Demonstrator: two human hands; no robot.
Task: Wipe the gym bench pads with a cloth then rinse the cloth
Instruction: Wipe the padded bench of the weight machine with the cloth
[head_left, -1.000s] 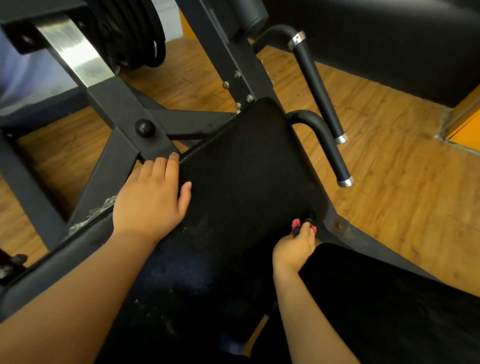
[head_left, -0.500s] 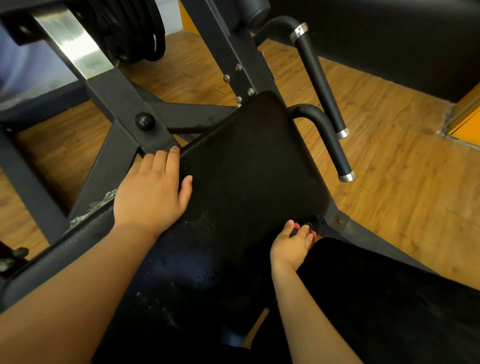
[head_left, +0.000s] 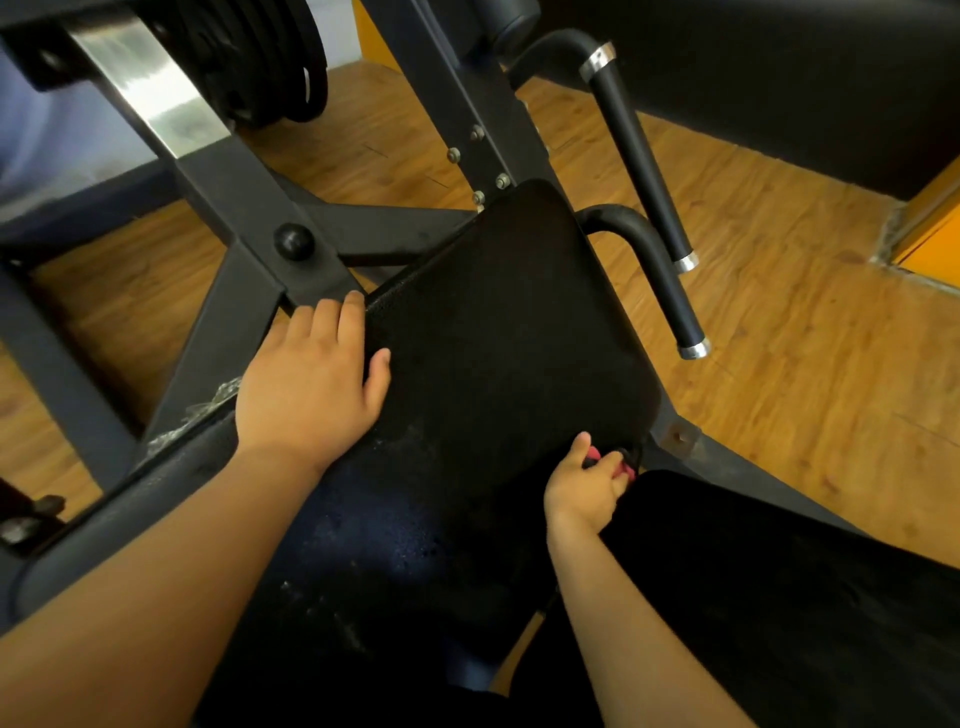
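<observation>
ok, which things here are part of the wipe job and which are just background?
In the job:
- bench pad
- pink cloth, gripped by the right hand
- left hand, flat on the pad's left edge

Just there:
- handle bars
- weight plates
- machine frame
- wood floor

- The left hand lies flat on the left edge of the black bench pad — fingers straight, tips at the dark metal frame.
- The right hand curls at the pad's near right corner, pinching a small pink item — mostly hidden.
- Two black handles with silver ends stand to the right of the pad, over the wooden floor.
</observation>
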